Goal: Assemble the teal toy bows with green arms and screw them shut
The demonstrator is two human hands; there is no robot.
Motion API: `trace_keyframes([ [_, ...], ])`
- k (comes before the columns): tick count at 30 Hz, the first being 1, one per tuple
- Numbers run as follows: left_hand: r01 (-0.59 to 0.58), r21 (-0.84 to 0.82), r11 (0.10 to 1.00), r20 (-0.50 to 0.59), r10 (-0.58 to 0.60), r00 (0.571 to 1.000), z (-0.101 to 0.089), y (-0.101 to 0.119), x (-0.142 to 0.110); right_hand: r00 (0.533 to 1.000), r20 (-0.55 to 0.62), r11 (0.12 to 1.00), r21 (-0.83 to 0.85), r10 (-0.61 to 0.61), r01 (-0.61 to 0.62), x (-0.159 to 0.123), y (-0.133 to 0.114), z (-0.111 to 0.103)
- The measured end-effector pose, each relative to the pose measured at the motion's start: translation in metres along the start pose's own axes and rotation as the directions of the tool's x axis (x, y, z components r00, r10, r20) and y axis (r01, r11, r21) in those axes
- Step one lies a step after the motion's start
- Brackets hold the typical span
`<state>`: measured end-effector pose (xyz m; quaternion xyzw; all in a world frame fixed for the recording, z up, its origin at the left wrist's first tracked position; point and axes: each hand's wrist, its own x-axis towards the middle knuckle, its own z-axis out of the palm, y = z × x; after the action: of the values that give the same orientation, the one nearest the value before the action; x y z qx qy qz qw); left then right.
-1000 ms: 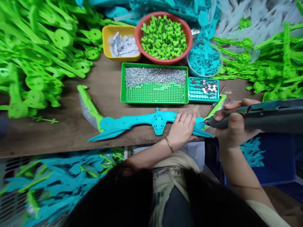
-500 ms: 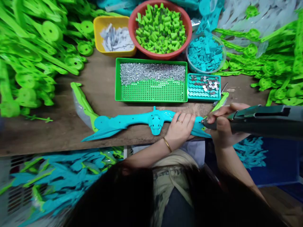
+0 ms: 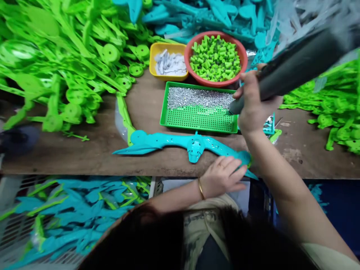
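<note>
My right hand [image 3: 251, 108] is wrapped round a dark electric screwdriver [image 3: 298, 63]. Its tip is over the right end of a green perforated tray [image 3: 198, 129], whose back half is covered by small silver screws [image 3: 197, 98]. A blue plastic toy bow [image 3: 171, 140] with green end limbs lies across the table near the front edge, a rounded piece at its centre. My left hand [image 3: 223, 175] has its fingers apart, at the table's edge just in front of the bow's right part; whether the fingertips touch it I cannot tell.
Behind the tray stand a yellow bin [image 3: 153, 67] of pale pieces and a red bowl [image 3: 188, 56] of green plugs. Green parts [image 3: 56, 67] are heaped left, more green parts [image 3: 332, 108] right, blue parts [image 3: 194, 18] at the back. Below the table edge, a crate holds blue-green bows [image 3: 81, 206].
My right hand has carried the screwdriver from the bow's right end up and left to the screw tray. My left hand has come off the bow towards me, and the view has shifted.
</note>
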<state>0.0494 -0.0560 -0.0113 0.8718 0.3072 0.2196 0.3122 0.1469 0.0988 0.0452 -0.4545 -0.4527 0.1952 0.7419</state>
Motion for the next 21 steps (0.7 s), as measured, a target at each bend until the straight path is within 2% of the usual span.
trace_keyframes([
  [1,0.078,-0.175,0.982,0.014,-0.077,0.997,0.003,0.007,-0.006,0.999,0.028,0.999,-0.027,0.030,-0.029,0.001,0.016,0.008],
  [2,0.195,-0.364,0.911,0.073,-0.181,0.981,0.008,0.013,-0.010,0.996,0.060,0.997,-0.048,0.062,-0.060,0.000,0.030,0.013],
  [3,0.329,-0.541,0.774,0.179,-0.276,0.944,0.013,0.018,-0.013,0.992,0.091,0.995,-0.061,0.090,-0.084,-0.001,0.042,0.015],
  [4,0.464,-0.668,0.583,0.318,-0.340,0.885,0.019,0.022,-0.014,0.987,0.117,0.993,-0.066,0.108,-0.100,-0.002,0.051,0.016],
  [5,0.577,-0.731,0.365,0.462,-0.357,0.811,0.024,0.024,-0.013,0.985,0.133,0.993,-0.062,0.111,-0.103,-0.003,0.058,0.015],
  [7,0.698,-0.716,-0.017,0.673,-0.285,0.683,0.033,0.024,-0.006,0.987,0.141,0.996,-0.045,0.080,-0.074,-0.005,0.064,0.013],
  [8,0.715,-0.684,-0.146,0.725,-0.239,0.646,0.036,0.024,-0.001,0.989,0.138,0.998,-0.036,0.054,-0.049,-0.006,0.064,0.012],
  [10,0.707,-0.643,-0.294,0.764,-0.178,0.620,0.039,0.022,0.009,0.992,0.125,1.000,-0.008,-0.012,0.013,-0.008,0.061,0.013],
  [14,0.666,-0.629,-0.401,0.768,-0.191,0.611,0.038,0.023,0.020,0.988,0.103,0.993,0.034,-0.118,0.115,-0.010,0.053,0.018],
  [17,0.699,-0.598,-0.392,0.795,-0.174,0.581,0.033,0.024,0.018,0.984,0.102,0.989,-0.003,-0.146,0.147,-0.007,0.043,0.018],
  [19,0.753,-0.591,-0.289,0.805,-0.155,0.573,0.021,0.023,0.012,0.981,0.081,0.984,0.020,-0.178,0.177,-0.003,0.032,0.014],
  [20,0.756,-0.626,-0.189,0.779,-0.192,0.597,0.012,0.021,0.010,0.978,0.074,0.981,0.048,-0.193,0.190,0.000,0.025,0.011],
  [21,0.731,-0.681,-0.045,0.713,-0.265,0.649,0.001,0.018,0.008,0.977,0.071,0.977,0.082,-0.202,0.196,0.002,0.018,0.009],
])
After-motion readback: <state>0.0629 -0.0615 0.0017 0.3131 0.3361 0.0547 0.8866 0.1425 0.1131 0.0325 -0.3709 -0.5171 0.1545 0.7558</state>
